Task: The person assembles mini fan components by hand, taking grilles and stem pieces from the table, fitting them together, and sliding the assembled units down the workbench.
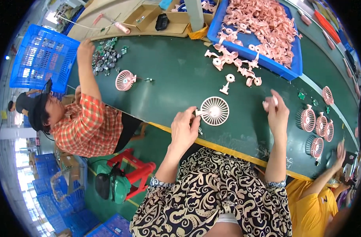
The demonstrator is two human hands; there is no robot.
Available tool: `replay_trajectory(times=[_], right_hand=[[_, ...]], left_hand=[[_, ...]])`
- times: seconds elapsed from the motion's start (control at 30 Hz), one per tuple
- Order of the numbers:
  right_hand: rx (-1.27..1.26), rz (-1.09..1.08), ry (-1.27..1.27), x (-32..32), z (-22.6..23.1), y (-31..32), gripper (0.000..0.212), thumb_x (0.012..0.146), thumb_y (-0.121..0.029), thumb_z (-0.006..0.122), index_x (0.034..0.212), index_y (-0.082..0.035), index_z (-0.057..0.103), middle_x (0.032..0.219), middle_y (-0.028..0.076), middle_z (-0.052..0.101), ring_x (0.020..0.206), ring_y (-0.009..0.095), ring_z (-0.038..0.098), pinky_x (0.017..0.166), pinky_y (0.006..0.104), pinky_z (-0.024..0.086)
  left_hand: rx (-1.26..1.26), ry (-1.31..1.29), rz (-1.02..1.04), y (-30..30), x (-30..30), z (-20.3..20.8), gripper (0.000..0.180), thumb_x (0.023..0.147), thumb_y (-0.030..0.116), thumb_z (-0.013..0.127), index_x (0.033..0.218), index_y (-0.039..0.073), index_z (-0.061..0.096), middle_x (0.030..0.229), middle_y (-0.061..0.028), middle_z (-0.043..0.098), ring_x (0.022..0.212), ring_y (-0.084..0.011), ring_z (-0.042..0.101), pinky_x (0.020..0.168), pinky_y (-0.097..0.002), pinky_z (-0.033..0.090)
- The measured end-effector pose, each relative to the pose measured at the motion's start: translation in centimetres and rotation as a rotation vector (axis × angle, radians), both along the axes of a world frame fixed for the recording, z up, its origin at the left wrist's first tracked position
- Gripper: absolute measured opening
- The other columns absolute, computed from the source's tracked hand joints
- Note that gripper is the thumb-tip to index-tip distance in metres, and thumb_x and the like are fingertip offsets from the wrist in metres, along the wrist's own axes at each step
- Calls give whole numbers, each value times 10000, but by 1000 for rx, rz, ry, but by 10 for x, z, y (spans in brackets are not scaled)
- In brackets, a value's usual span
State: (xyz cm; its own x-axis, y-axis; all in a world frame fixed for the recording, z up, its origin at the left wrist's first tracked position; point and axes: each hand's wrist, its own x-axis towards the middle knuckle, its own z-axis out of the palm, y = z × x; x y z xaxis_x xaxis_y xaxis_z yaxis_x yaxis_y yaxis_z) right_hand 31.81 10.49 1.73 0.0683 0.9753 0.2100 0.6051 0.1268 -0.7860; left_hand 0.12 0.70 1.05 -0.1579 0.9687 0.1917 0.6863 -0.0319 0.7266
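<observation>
My left hand (185, 128) pinches the short stem of a round pink fan grille (214, 111) between thumb and fingers. The grille's spoked face is turned up, just above the green work surface. To the right, my right hand (277, 112) is raised over the table with its fingers curled. A pale bit shows between those fingertips, too small to name. Beyond the grille lies a single pink bracket-like part (228, 83) with a round hub. Farther back, several similar pink parts (237, 63) lie in a loose pile.
A blue tray (281, 71) heaped with pink parts stands at the back. More pink grilles (308, 119) sit at the right. At the left, a co-worker in a checked shirt (87, 126) reaches near small circuit parts (105, 57) and a blue basket (42, 59). A yellow-sleeved co-worker (314, 201) is at right.
</observation>
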Motion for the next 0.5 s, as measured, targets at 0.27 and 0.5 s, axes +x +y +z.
replay_trajectory(times=[0.27, 0.5], right_hand=[[-1, -218, -122, 30, -17, -56, 437, 992, -115, 700, 1417, -69, 608, 1169, 98, 699, 936, 204, 688, 819, 329, 566], [16, -258, -388, 57, -13, -67, 306, 948, -124, 732, 1245, -54, 708, 1136, 144, 646, 923, 285, 695, 821, 382, 558]], left_hand=[[104, 191, 26, 8, -1, 1, 102, 920, 133, 729, 992, 62, 720, 811, -111, 683, 790, -339, 628, 737, -473, 465], [65, 108, -11, 4, 1, 6, 75, 918, 105, 747, 957, 43, 766, 813, -115, 723, 724, -273, 659, 691, -389, 508]])
